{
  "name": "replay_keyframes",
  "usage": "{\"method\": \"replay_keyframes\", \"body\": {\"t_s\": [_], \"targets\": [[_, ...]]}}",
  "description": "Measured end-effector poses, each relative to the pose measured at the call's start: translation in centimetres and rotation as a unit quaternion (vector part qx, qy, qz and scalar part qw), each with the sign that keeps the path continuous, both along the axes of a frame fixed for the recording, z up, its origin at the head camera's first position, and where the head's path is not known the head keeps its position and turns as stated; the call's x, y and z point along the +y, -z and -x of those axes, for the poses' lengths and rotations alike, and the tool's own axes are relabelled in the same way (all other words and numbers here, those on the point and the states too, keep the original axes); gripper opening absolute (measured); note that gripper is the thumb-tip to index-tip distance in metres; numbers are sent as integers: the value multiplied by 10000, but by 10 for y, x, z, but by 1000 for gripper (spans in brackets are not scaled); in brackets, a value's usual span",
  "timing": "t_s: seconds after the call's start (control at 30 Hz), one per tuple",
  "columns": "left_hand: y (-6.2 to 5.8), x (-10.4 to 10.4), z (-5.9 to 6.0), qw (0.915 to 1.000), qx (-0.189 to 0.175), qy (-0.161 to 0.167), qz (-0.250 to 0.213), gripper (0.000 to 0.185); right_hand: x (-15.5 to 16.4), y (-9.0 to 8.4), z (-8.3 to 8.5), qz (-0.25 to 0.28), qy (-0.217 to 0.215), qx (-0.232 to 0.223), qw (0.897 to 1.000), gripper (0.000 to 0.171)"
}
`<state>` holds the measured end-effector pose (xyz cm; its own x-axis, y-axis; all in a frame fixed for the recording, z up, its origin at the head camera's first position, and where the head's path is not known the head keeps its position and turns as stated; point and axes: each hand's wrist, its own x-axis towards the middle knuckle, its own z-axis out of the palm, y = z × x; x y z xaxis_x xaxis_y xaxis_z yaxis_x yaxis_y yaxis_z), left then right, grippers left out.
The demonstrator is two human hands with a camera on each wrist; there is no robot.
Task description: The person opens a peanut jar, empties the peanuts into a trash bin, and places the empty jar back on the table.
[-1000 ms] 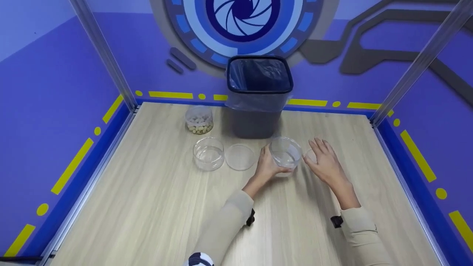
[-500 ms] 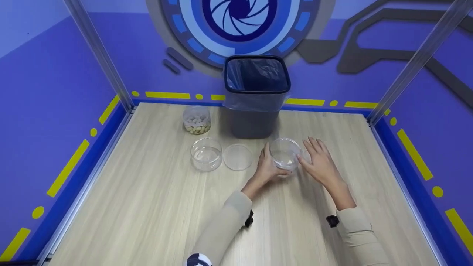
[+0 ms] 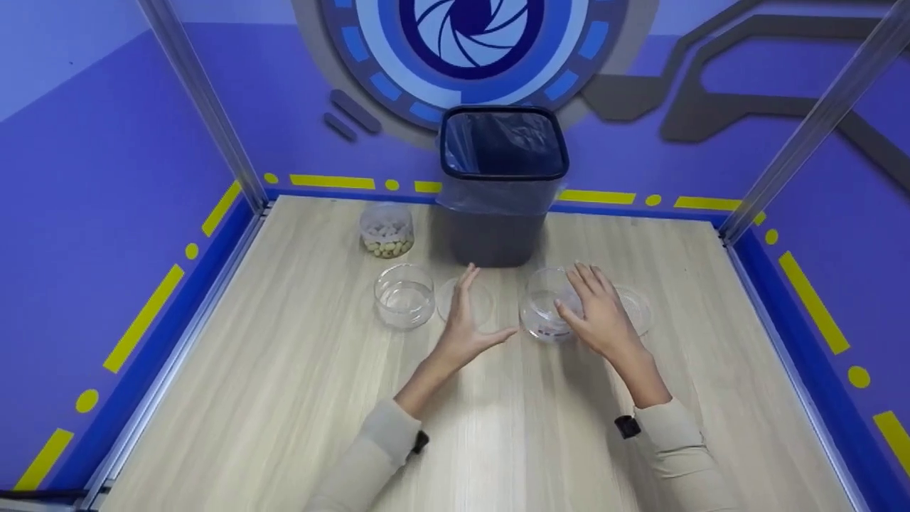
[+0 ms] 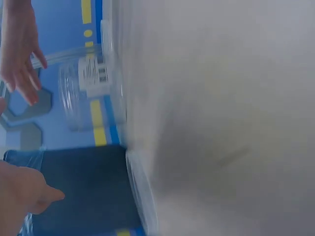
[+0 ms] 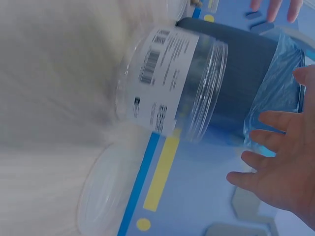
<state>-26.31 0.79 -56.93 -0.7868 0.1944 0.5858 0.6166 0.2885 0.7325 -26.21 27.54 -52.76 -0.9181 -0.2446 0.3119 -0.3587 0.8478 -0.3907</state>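
Left grip (image 3: 460, 334) above tabletop (image 3: 519, 441), wall (image 3: 263, 99) behind

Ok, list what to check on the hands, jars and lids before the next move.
1. Left hand free: ok, fingers extended, holding nothing.
2. Right hand clear of the right jar: ok, the wrist views show a gap between them.
3. Right jar upright: ok, standing on the table.
4. Right jar lidded: not ok, its top is open; the right lid lies flat beside it.
5. Left jar lidded: not ok, open on top; the left lid lies on the table.
6. Nut jar lidded: cannot tell from this angle.
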Motion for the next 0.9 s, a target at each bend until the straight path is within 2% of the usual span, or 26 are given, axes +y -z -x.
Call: {"method": "replay_keyframes", "body": {"t_s": [0.17, 0.3, 0.4, 0.53, 0.77, 0.9], "targets": [[-8, -51, -12, 9993, 95, -374, 22, 113, -12, 1, -3, -108, -234, 114, 9996, 66], [-18, -87, -13, 9966, 143, -801, 144, 109, -20, -1, -7, -174, -297, 140, 9993, 67], [-27, -109, -13, 9929, -13, -1167, 230, 108, -28, -3, -8, -115, -390, 122, 9991, 67], [-35, -129, -12, 9874, -107, -1511, 450, 106, -39, -3, -10, -163, -543, 261, 9981, 66], [-40, -155, -1, 9768, 126, -1732, 1252, 99, -61, -3, -13, -204, -731, 221, 9969, 65], [-40, -168, 7, 9661, -200, -1905, 1733, 95, -74, -3, -13, -148, -836, 238, 9961, 66]]}}
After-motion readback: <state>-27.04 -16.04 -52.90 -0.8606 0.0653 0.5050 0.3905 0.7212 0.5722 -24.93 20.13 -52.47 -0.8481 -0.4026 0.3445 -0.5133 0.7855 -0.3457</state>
